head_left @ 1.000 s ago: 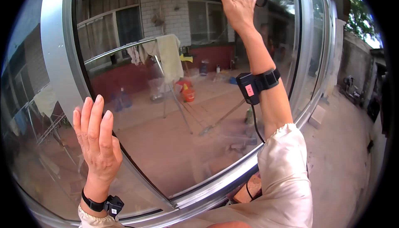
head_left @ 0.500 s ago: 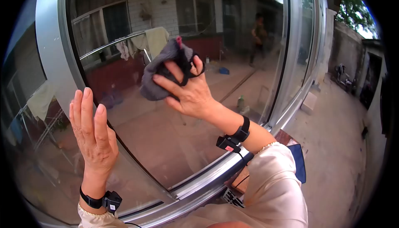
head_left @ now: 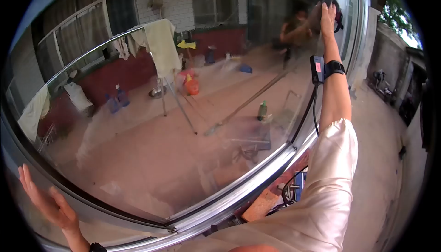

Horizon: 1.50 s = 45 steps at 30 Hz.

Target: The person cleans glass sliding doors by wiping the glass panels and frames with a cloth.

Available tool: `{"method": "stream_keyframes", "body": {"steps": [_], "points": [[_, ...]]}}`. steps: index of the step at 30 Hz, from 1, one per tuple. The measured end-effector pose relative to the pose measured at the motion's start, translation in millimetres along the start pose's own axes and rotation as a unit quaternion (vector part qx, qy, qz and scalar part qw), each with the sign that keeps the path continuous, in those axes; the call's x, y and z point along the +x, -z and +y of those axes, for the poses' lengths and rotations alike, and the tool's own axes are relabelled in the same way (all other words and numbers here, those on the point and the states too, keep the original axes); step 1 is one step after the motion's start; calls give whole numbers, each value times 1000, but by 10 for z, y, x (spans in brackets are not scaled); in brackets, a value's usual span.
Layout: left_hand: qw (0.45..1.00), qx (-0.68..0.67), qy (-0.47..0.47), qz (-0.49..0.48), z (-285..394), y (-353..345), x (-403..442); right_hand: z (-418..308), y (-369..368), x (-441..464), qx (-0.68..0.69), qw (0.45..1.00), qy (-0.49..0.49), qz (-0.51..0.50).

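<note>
A large glass pane [head_left: 138, 160] in a silvery metal window frame [head_left: 229, 215] fills most of the head view. At the pane's upper right edge, my right hand [head_left: 328, 21] is pressing a dark grey cloth [head_left: 338, 9] against the glass beside the upright frame. Its fingers lie over the cloth, and that arm is stretched far forward. Low on the left, my left hand [head_left: 51, 208] holds nothing. Its fingers are extended and apart, close to the left frame; whether the palm touches is unclear.
Below the sill sits an orange brick-like block [head_left: 260, 204] beside a dark cable and clutter. Mirrored in the glass are a courtyard, a drying rack with towels, bottles and a person. A concrete path [head_left: 379, 160] runs along the right, bounded by a wall [head_left: 385, 49].
My right hand has carried the cloth from mid-pane to the upper right edge. My left hand has dropped lower and further left. The view has shifted, showing more of the pane.
</note>
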<state>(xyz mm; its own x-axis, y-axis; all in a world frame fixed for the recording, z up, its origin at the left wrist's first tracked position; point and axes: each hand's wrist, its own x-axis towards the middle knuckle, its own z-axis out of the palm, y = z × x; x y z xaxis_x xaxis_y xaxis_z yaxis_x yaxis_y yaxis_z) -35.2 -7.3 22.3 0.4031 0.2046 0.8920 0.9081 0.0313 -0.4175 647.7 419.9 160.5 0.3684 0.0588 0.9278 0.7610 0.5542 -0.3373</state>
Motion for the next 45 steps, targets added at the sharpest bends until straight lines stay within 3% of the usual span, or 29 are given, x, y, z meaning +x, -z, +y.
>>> {"method": "stream_keyframes", "body": {"steps": [3,6,8,15,19,23,26,28,29,33,38,42,45], "points": [[998,9,51,-28,14,27,8,380,50,-369,6,1000,-30,1],[997,-7,72,-26,29,16,22,183,119,-947,4,998,-54,8],[996,-17,87,-20,69,-1,-2,-303,87,-1368,17,998,-55,22],[987,-150,1,62,67,-86,94,-3298,70,-2922,33,972,224,-56],[985,-143,-35,94,72,-51,194,-4675,170,-4027,137,946,244,-163],[994,-68,-51,67,39,-61,119,-5266,274,-5042,170,934,216,-226],[997,-18,-65,44,11,-37,111,-5040,298,-5281,143,949,197,-199],[997,-14,-60,47,-27,-16,44,-4544,342,-5123,157,934,238,-214],[997,-14,-49,49,-54,-15,-9,-4259,391,-5001,127,948,205,-208],[999,-11,12,52,-232,-68,-259,-2802,348,-4027,22,992,85,-87],[990,-24,132,50,-517,-66,-648,-914,359,-2704,34,999,-10,-25],[997,51,62,22,-706,80,-774,306,350,-2094,79,994,-80,-1],[991,123,43,1,-701,144,-762,629,388,-2075,42,990,-136,15]]}}
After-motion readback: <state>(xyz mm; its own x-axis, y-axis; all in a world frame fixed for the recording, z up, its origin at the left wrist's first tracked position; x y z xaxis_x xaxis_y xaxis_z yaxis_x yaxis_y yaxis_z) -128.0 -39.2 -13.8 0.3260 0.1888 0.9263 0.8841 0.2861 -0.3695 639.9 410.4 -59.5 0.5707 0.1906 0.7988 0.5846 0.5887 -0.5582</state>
